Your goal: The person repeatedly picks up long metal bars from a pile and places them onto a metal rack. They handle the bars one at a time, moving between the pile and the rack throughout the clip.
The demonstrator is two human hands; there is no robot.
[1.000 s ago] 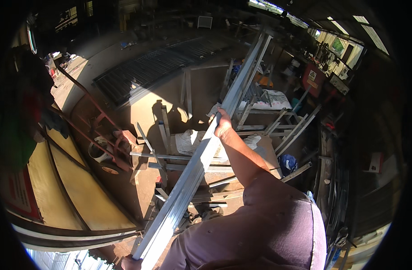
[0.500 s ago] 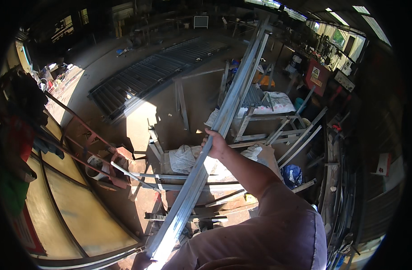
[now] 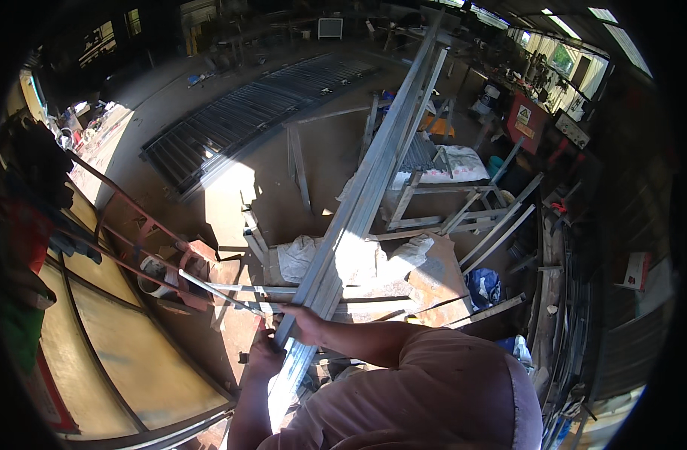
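Observation:
Long grey metal tubes [image 3: 358, 191] lie side by side in a bundle. They slope from near my body at the lower middle up to the far right. My right hand [image 3: 306, 326] is closed over the left edge of the bundle, toward its near part. Just below and left of it, my left hand [image 3: 266, 355] grips the outermost tube, whose dark near end shows between the two hands. The left fingers are in shadow and partly hidden. Bright sunlight falls on the tubes below my hands.
Under the bundle stand metal frames [image 3: 407, 202], with white sacks [image 3: 302, 259] on a work surface. A dark barred panel [image 3: 246, 120] lies on the floor beyond. At the left are yellowish panels [image 3: 126, 322], a red metal frame [image 3: 133, 195] and a white bucket [image 3: 157, 274]. Long bars crowd the right.
My right hand has slid down the bundle toward me. My left hand has come up from the lower edge to beside it. The outermost tube's near end now shows at my hands.

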